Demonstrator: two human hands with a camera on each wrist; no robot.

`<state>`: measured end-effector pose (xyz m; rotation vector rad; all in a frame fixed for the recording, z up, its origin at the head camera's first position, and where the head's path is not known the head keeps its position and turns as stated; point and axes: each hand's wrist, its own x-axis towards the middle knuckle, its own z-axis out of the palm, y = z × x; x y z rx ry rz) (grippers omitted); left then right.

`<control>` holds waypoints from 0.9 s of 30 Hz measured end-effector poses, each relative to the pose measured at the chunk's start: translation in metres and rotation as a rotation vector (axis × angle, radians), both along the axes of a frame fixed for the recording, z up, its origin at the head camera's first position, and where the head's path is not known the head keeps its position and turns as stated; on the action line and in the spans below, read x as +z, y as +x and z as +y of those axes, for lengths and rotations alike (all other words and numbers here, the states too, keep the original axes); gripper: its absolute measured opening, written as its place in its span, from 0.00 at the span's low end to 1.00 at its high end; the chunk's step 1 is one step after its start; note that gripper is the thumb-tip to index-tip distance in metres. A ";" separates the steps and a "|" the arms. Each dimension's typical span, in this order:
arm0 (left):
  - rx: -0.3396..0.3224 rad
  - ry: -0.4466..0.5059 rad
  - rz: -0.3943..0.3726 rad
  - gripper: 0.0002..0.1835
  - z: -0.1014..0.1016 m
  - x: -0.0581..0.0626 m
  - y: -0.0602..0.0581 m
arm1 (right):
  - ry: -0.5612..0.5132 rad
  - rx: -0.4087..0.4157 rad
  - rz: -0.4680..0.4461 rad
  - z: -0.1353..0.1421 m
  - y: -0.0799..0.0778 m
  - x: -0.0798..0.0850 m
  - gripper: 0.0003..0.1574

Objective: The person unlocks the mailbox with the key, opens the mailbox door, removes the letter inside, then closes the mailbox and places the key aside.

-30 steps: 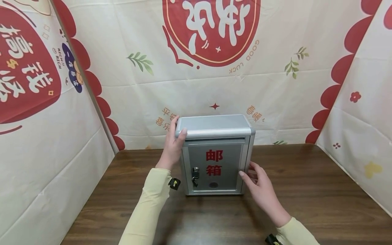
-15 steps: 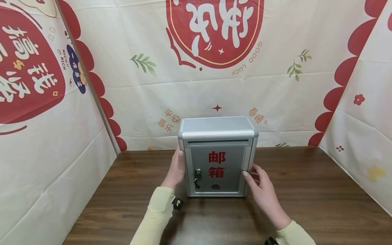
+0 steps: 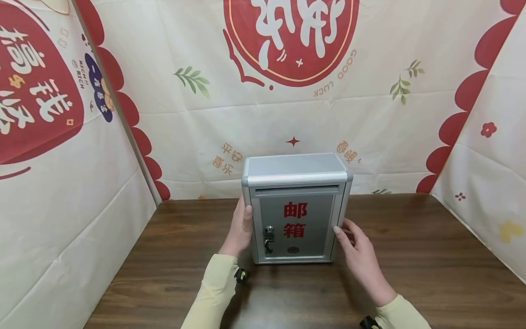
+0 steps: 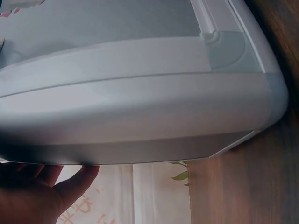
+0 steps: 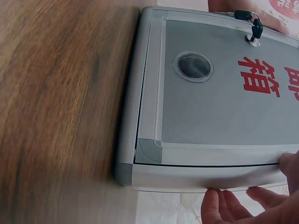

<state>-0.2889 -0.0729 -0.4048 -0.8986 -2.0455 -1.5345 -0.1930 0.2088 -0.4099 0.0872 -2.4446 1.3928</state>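
A silver-grey metal mailbox [image 3: 297, 219] stands upright on the table, its front bearing red characters and a slot near the top. Keys [image 3: 268, 246] hang from the lock on the left of its door; the right wrist view also shows them [image 5: 256, 29]. My left hand [image 3: 239, 230] holds the mailbox's left side, thumb along the front edge and the other fingers mostly hidden behind. On the opposite side, my right hand [image 3: 362, 256] grips the lower right edge. Its thumb [image 5: 290, 169] lies at the front edge, with fingertips [image 5: 211, 200] at the rear edge.
The brown wood-grain table [image 3: 164, 274] runs back to a white printed cloth [image 3: 156, 100] behind the mailbox. Similar cloth walls close off the left [image 3: 61, 205] and right [image 3: 489, 183] sides. Black wrist-worn devices [image 3: 241, 275] sit at both wrists.
My left hand has slid from the mailbox's upper left corner down to its left side. The mailbox has shifted slightly to the right in view, with my right hand staying at its lower right edge.
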 end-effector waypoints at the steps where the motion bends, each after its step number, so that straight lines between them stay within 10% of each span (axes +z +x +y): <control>1: -0.002 -0.002 -0.005 0.44 0.000 0.001 0.000 | 0.001 0.000 -0.003 0.001 0.000 0.000 0.33; 9: 0.015 -0.032 -0.010 0.46 -0.001 0.006 0.002 | 0.001 -0.065 0.051 -0.001 0.003 0.005 0.30; 15: -0.029 -0.035 -0.030 0.50 -0.003 0.005 0.000 | -0.023 -0.180 0.415 -0.013 0.012 0.013 0.21; 19: -0.017 -0.071 -0.051 0.51 -0.004 0.005 0.001 | 0.165 -0.090 0.546 -0.027 0.018 0.021 0.13; 27: -0.006 -0.085 -0.057 0.51 -0.008 0.007 0.001 | 0.495 0.069 0.486 -0.078 0.015 0.030 0.11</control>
